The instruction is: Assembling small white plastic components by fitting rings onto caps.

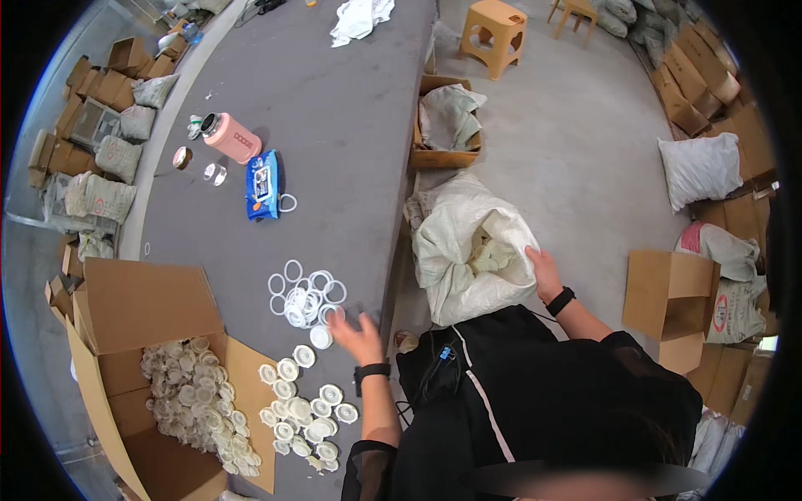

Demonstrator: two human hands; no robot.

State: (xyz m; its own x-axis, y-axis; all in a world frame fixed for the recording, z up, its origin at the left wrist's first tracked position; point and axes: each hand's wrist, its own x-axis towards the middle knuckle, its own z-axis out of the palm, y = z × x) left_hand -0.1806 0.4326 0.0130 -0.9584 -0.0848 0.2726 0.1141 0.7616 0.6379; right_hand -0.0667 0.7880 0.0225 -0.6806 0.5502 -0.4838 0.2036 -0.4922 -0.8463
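My left hand [359, 339] is over the table's right edge, its fingers apart and slightly blurred. Its fingertips are close to a heap of white plastic rings [302, 307] and a round white cap [321, 336]; whether they touch a ring I cannot tell. Nearer to me on the tabletop lie several round cream-coloured plastic caps [299, 407]. My right hand [545, 275] grips the rim of a white woven sack [447, 288], which stands open against my lap. Pale plastic pieces [491, 255] show inside the sack.
An open cardboard box [150, 305] full of pale caps [188, 388] is at the left. Farther up the grey table [326, 108] are a blue wipes pack [262, 185], a pink bottle [232, 138] and a white cloth [362, 21]. Beyond the sack is a cardboard box [447, 159]; a stool [494, 37] stands behind.
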